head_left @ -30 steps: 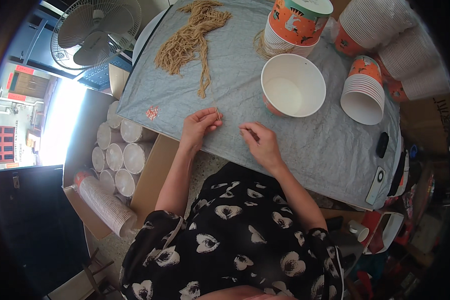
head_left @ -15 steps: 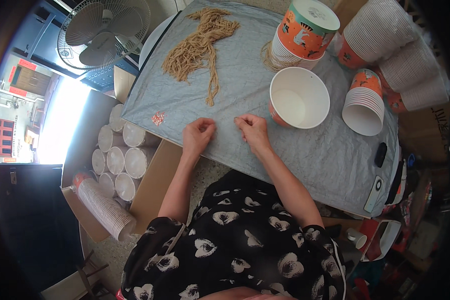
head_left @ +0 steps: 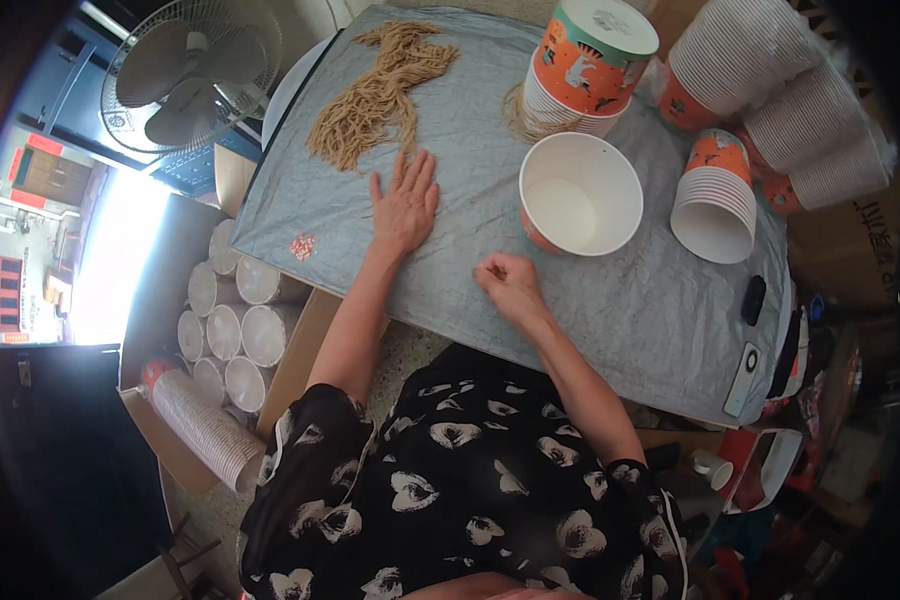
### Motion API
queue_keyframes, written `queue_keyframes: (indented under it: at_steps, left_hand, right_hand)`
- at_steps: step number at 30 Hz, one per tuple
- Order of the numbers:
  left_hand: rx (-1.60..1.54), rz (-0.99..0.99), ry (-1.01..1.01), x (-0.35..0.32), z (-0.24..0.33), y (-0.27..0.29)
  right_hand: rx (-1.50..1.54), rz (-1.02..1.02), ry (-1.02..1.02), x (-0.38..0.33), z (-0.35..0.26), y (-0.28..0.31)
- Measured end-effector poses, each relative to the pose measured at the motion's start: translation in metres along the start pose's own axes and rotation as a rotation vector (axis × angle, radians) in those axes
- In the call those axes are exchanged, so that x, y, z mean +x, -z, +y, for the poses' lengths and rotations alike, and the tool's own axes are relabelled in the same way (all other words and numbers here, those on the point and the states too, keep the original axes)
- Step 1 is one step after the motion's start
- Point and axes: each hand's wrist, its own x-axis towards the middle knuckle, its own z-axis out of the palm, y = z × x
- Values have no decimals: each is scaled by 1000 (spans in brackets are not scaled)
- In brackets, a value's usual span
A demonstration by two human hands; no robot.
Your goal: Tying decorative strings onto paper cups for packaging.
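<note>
The yarn [head_left: 370,105] lies in a loose bundle at the far left of the desk [head_left: 660,320], toward 11 o'clock from the person, with its narrow tail trailing toward 5 o'clock. The left hand [head_left: 405,208] is palm down and well opened, fingers stretched and spread toward 12 o'clock, with nothing seen in its grip. Its fingertips are at the end of that tail; whether they touch it cannot be told. The right hand [head_left: 510,283] sits at about 4 o'clock from it, fingers curled in; how tightly they close, or whether they pinch anything, is hidden.

The step looks to be work at the yarn's tail. To do it well, pick one end from the tail's edge rather than its thick middle, pinch it between thumb and forefinger, and draw low and slowly toward 6 o'clock. A hard pull would probably drag neighbouring strands and knot the bundle. The right hand could steady the rest if it is free. Keep elbows clear of the tub [head_left: 582,195] at 2 o'clock from the right hand; it looks light and easily knocked.
</note>
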Motion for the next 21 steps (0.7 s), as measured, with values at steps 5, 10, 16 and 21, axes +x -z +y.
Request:
queue_keyframes:
  at_steps: [5,10,16,21]
  left_hand:
    - [-7,19,19,-3,2,0]
    - [-13,14,27,-2,4,-1]
    - [-375,360,44,-19,45,36]
    - [-1095,-146,-34,-57,154,102]
  right_hand:
    - [-80,129,-122,-97,12,124]
    - [665,874,-97,-212,52,281]
    - [1354,660,-31,-188,16,211]
    - [1251,430,17,-143,-9,139]
